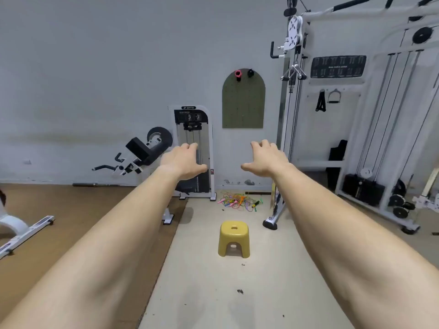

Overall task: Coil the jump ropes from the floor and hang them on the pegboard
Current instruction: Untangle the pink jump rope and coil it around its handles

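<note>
A tangled heap of colourful jump ropes lies on the floor at the foot of the far wall. Above it, an arched olive-green pegboard hangs on the wall, with a pink ring and a black hook near its top. Both my arms stretch forward at chest height. My left hand and my right hand are palm down with relaxed fingers and hold nothing. They are far from the ropes.
A small yellow stool stands on the pale mat between me and the ropes. A white weight-stack machine stands left of the pegboard, a large cable machine to the right. Another machine's white base lies at the left.
</note>
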